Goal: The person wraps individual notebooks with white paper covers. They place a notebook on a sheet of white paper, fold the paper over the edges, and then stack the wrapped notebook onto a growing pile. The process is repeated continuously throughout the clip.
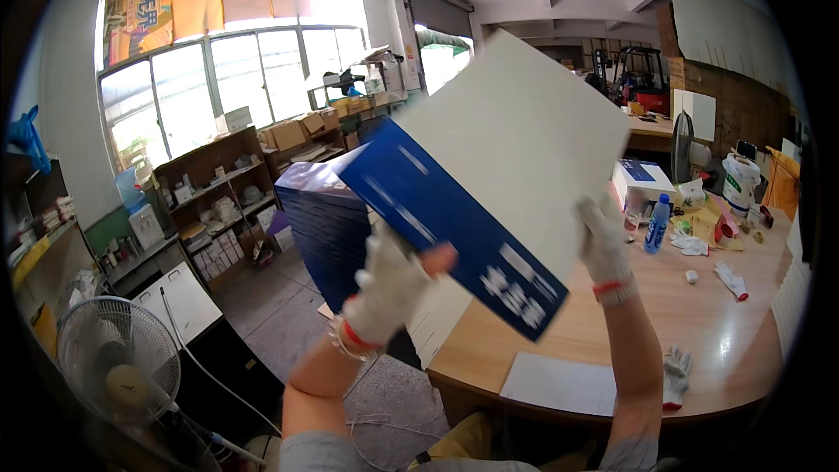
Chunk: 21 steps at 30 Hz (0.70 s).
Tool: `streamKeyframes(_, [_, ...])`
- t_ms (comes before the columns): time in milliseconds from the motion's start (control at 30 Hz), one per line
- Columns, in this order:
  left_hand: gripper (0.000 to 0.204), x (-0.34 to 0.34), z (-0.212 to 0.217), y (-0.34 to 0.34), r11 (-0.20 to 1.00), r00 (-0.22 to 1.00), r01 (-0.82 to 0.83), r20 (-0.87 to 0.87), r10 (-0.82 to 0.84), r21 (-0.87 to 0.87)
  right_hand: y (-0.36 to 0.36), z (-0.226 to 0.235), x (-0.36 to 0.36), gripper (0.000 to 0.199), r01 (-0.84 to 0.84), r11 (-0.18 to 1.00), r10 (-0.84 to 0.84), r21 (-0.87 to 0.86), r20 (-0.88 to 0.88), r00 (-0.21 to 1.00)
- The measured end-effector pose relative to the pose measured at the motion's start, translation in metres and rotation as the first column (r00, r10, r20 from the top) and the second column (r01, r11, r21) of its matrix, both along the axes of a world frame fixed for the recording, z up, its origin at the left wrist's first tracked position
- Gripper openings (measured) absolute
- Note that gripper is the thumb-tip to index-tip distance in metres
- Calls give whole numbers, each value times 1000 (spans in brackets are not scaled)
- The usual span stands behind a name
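Note:
Tilted in the air before me is a large white cardboard box (516,131) with a blue side (454,236) that bears white print. My left hand (389,284), in a white glove with a red cuff, is closed on its lower left edge; the thumb tip is bare. The gloved right hand (605,245) grips the right edge, its fingertips partly hidden and smeared by motion. Behind the box, to the left, rises a tall stack of blue flat pieces (323,232). A flat white sheet (559,382) lies on the wooden table (699,341) below.
On the table's right side are a blue bottle (657,223), a white and blue box (642,177) and loose gloves (676,376). A pedestal fan (118,363) and a black cabinet with a white top (181,297) stand at left. Shelves (218,201) line the window wall.

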<state>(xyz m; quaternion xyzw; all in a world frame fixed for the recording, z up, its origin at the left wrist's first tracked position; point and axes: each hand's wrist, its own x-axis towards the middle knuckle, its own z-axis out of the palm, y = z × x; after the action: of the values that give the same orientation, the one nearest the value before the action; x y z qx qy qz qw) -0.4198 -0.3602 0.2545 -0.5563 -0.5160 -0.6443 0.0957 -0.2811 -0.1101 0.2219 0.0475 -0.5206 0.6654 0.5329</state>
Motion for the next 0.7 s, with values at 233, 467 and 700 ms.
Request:
streamKeyframes(233, [56,-128,75,-15,696,710,-700,249,658,157,1,101,-145,24,-35,977,-20,208,257,966])
streamKeyframes(467, [77,-183,42,-38,709,662,-701,301,686,-75,-49,108,-172,39,3,985,-121,171,684,720])
streamKeyframes(700, [75,-210,39,-41,685,648,-720,247,721,-111,-56,123,-164,42,155,697,-695,700,605,389])
